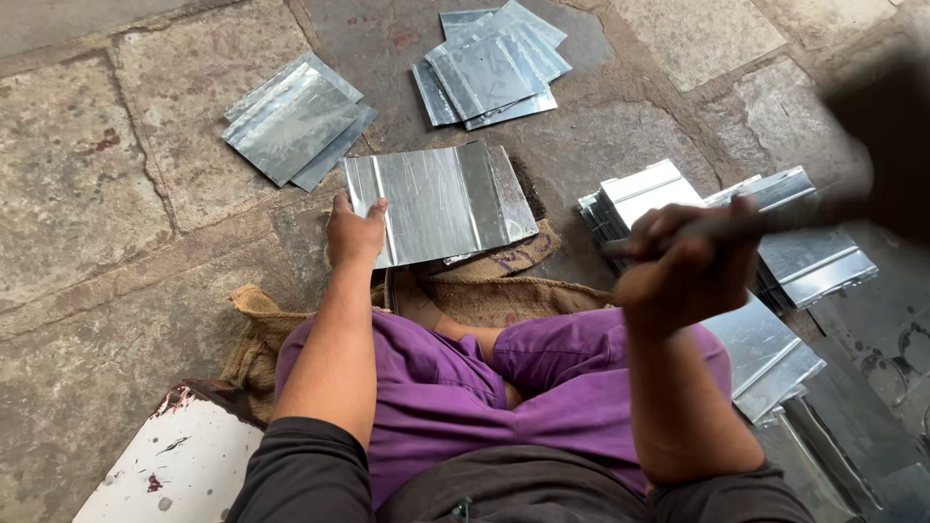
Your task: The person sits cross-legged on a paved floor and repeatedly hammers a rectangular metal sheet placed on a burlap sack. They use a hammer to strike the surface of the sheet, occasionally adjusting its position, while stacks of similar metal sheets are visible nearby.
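I sit cross-legged in purple trousers on a stone floor. My left hand [353, 230] presses on the left edge of a shiny folded metal sheet [441, 201] that lies flat in front of my legs. Raised above my right knee, my right hand [684, 266] is closed around the handle of a dark mallet [877, 136], whose blurred head is up at the right edge. The sheet has two raised folds running across it.
Burlap sacking [494, 291] lies under the sheet and my legs. Piles of similar metal sheets lie at the upper left [295, 118], top centre [492, 66] and right [785, 242]. More sheets [775, 358] lie by my right knee. A white paint-stained box [174, 465] sits lower left.
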